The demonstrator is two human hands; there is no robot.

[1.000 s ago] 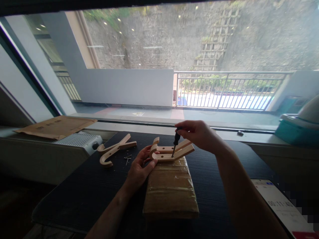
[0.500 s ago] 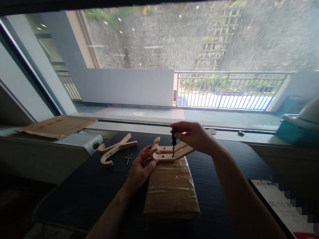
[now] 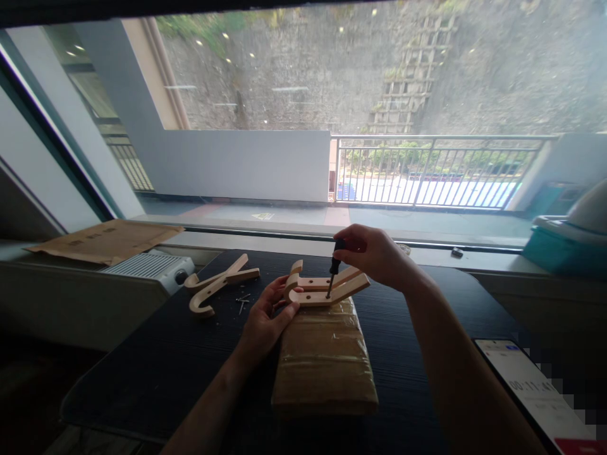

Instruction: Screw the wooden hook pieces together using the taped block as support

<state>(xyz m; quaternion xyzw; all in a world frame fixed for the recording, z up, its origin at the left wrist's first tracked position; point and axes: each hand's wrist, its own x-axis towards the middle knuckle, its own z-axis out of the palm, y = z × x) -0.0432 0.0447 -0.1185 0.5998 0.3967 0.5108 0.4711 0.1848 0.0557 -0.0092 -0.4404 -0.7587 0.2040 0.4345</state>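
Note:
My right hand point(image 3: 372, 253) is closed round the black handle of a small screwdriver point(image 3: 333, 272), whose tip stands in a hole of a hooked wooden piece point(image 3: 322, 289). That piece rests on the far end of a taped cardboard parcel point(image 3: 325, 360). My left hand point(image 3: 266, 319) presses against the hooked left end of the wooden piece, fingers curled on it. A second hooked wooden assembly point(image 3: 219, 284) lies to the left on the black table point(image 3: 156, 373), with loose screws point(image 3: 243, 302) beside it.
A phone point(image 3: 535, 385) showing a timer lies at the right front. A white ribbed device point(image 3: 152, 268) and flat cardboard point(image 3: 107, 240) sit at the left on the sill. A teal container point(image 3: 564, 246) stands at the far right. A large window runs behind.
The screwdriver tilted upright half a second ago and now leans right again, as one second ago; my right hand shifted slightly with it. My left hand has stayed put.

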